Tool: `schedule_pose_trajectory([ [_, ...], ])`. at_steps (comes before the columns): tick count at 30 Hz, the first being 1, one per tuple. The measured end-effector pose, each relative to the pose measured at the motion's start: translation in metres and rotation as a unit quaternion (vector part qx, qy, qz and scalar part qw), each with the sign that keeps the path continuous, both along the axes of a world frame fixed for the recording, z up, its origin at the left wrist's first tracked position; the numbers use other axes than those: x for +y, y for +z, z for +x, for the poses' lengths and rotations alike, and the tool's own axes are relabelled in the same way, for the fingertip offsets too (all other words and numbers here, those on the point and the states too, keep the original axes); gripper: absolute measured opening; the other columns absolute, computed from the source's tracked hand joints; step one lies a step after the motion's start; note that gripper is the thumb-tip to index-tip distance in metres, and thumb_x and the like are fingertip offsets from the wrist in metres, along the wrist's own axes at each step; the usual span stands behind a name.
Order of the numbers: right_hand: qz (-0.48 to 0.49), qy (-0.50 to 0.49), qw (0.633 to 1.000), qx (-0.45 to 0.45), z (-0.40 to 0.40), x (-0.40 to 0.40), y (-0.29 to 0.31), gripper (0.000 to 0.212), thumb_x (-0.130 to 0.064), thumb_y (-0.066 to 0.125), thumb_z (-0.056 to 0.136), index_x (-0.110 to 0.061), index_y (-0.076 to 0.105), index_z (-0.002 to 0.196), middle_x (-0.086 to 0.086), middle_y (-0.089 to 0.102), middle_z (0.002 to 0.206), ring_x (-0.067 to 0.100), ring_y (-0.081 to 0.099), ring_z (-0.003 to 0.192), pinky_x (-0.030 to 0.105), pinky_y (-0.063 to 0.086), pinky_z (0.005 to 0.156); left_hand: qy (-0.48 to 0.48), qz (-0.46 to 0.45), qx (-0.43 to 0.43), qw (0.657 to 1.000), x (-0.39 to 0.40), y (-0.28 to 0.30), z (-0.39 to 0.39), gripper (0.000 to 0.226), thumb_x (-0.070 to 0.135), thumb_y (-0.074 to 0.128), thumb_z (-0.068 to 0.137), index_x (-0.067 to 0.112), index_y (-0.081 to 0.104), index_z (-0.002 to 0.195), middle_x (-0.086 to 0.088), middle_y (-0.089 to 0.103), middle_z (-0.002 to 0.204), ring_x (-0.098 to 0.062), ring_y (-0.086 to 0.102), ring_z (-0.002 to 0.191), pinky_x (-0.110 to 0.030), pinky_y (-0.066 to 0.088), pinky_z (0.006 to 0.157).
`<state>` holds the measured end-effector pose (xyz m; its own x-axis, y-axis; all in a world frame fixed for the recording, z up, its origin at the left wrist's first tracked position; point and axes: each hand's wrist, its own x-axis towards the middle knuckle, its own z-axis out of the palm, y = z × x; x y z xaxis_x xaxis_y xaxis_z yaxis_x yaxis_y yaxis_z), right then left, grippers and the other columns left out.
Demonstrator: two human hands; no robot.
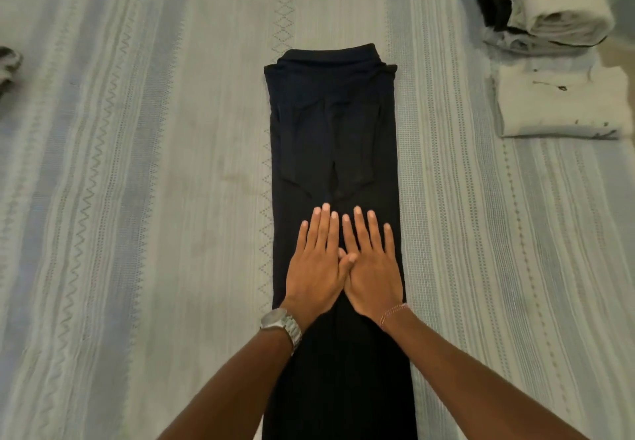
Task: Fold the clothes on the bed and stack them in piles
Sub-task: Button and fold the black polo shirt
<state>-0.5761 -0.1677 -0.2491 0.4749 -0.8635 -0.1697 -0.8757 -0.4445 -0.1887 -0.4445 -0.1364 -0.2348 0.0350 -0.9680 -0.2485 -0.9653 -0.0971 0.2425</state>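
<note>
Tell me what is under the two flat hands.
Both the left hand and right hand press flat on the black garment, lying on the striped bedspread. The fabric beneath the palms is hidden.

1. The black garment (335, 137) is plain and very dark, with no print; its folded panels show only as fainter shades of the same black.
2. The bedspread (137, 199) is pale grey-blue with whitish lengthwise stripes, woven zigzag lines, rows of small dots and a column of diamond shapes just left of the garment.
3. The far-right pile (543, 3) has an off-white piece on top, black cloth behind and grey beneath.
4. The white folded piece (560, 106) nearer on the right carries small dark specks.
5. The wristwatch (280, 324) is silver metal.
6. The thin bracelet (393, 312) looks pale pink.
</note>
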Motion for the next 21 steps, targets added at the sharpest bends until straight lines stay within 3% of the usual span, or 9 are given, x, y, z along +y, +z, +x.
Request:
schedule_pose_trajectory([
  [12,-0.007,0.026,0.999,0.032,-0.040,0.142,0.001,0.068,-0.046,0.031,0.106,-0.017,0.009,0.163,0.011,0.006,0.171,0.031,0.001,0.157,0.059,0.012,0.125,-0.043,0.013,0.001,0.999,0.150,0.000,-0.032,0.075,0.059,-0.007,0.103,0.011,-0.003,0.161,-0.007,-0.010,0.169,-0.021,-0.015,0.155,-0.045,-0.001,0.127],
  [17,0.004,0.037,0.999,0.031,-0.053,0.194,0.008,0.070,-0.043,0.033,0.105,-0.014,0.008,0.163,0.013,0.006,0.170,0.030,0.001,0.158,0.060,0.013,0.124,-0.065,0.024,-0.015,0.997,0.201,0.009,-0.038,0.074,0.060,-0.005,0.102,0.017,0.001,0.162,-0.004,-0.002,0.170,-0.030,-0.013,0.155,-0.055,-0.002,0.125],
  [21,-0.002,0.042,0.998,0.042,-0.064,0.235,0.012,0.070,-0.042,0.033,0.105,-0.012,0.008,0.163,0.013,0.006,0.170,0.029,0.000,0.158,0.057,0.011,0.125,-0.058,0.025,-0.024,0.998,0.243,0.013,-0.052,0.071,0.058,0.001,0.104,0.018,0.010,0.163,-0.004,0.008,0.170,-0.032,-0.005,0.156,-0.061,0.006,0.124],
])
